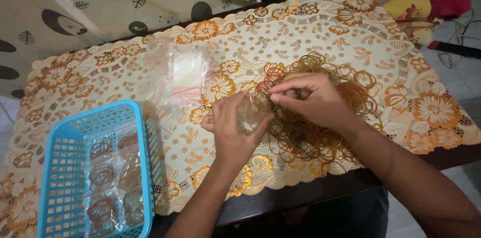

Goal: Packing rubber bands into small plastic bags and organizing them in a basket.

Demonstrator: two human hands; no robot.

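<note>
Both forearms came up from the six o'clock edge, nearest the lens, and met near the middle of the table [441, 155], whose dark edge showed under a cream cloth printed with orange flowers [320, 33]. That cloth was the biggest thing in view, running from nine o'clock across to three.

Next in size, the heap of rubber bands [320, 135] sprawled at about three o'clock of centre, brown and orange loops tangled together, spreading out under and around the right hand. At seven o'clock sat a blue plastic basket [52, 178] with a lattice wall, its long side running roughly from twelve to six; inside lay several filled clear bags [107, 178], each showing a coil of bands. At ten to eleven o'clock of centre lay a loose pile of empty clear bags [183, 75] with thin red strips.

Left hand [231, 130] held a small clear bag [249, 110] pinched between thumb and fingers. Its outline was too faint against the cloth to tell its long axis or where its mouth pointed. Right hand [313, 99] sat just at two o'clock of it, fingertips [274, 97] drawn close together at the bag's upper edge; they seemed to nip a few bands, though I could not tell for certain.
</note>
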